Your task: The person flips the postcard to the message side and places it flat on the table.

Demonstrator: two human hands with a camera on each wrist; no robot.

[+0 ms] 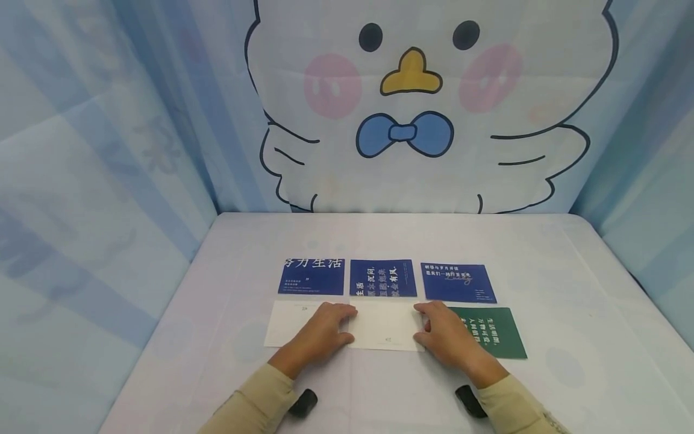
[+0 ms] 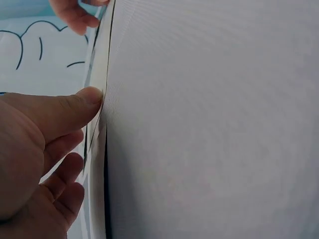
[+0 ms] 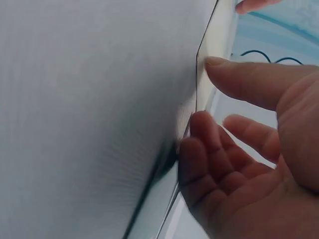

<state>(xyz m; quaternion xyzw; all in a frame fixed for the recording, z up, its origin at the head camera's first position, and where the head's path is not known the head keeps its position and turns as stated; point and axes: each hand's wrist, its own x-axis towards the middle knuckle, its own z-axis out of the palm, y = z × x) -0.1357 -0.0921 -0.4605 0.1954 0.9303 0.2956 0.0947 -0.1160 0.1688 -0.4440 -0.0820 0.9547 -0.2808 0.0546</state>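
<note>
- The middle white postcard [image 1: 385, 327] meets our left hand [image 1: 320, 333] at its nine o'clock edge and our right hand [image 1: 449, 337] at three, long axis running between them.
- Each thumb stands spread from its forefinger.
- Wrist views show our other fingers bent, mostly hidden in the head view.

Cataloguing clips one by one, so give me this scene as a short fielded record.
Left grip: at left edge of middle white card
Right grip: at right edge of that card
Front row: left white card, middle white card, green card (partly covered)
Back row: three blue cards
Surface: pale table
Backdrop: cartoon figure, blue bow tie
</note>
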